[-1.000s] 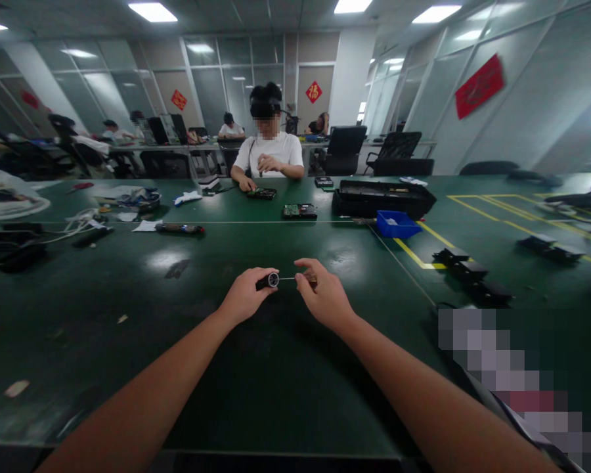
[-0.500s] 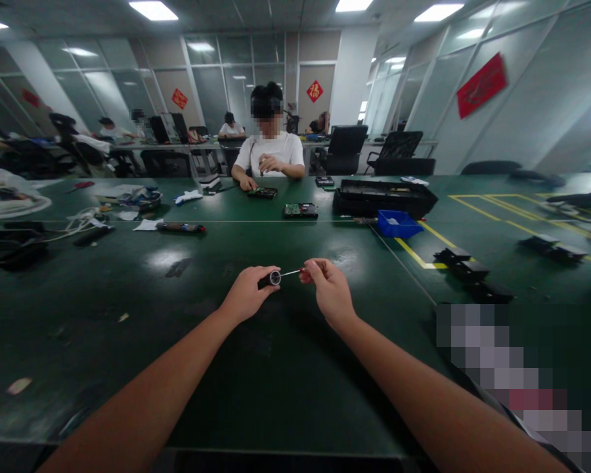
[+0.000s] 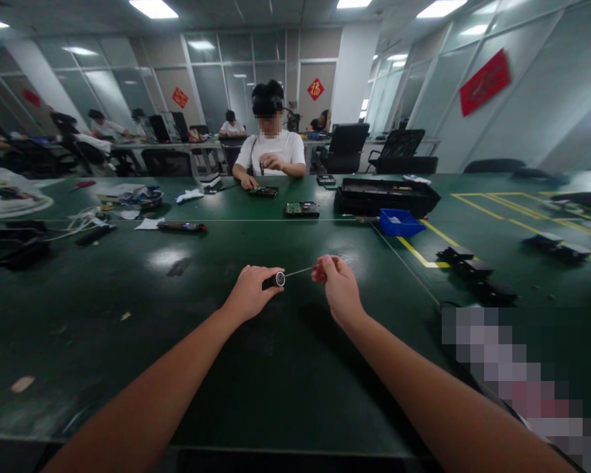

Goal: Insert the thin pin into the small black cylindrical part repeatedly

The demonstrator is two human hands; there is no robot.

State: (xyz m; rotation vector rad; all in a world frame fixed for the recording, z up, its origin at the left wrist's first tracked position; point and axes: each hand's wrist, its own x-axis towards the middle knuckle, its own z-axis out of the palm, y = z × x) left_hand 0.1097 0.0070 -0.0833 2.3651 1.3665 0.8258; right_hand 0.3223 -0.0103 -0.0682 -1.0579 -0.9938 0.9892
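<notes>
My left hand (image 3: 246,292) is closed around a short black cylinder (image 3: 274,280), whose silver-rimmed round end faces me. Between the fingertips of my right hand (image 3: 342,286) is a thin screwdriver (image 3: 299,271); its red handle is mostly hidden by the fingers. The slim metal shaft points left, its tip at or very near the cylinder's rim; contact cannot be made out. Both hands are raised over the green table (image 3: 256,387).
Across the table a person (image 3: 270,154) handles a circuit board (image 3: 263,191). Another board (image 3: 302,209), a long black housing (image 3: 387,197) and a blue bin (image 3: 401,222) lie ahead. Black blocks (image 3: 474,269) sit right; a dark tube (image 3: 182,226) and cables (image 3: 79,223) left.
My right hand has drawn slightly right and up, showing more of the shaft. The cylinder has shifted a little right and turned in my left hand.
</notes>
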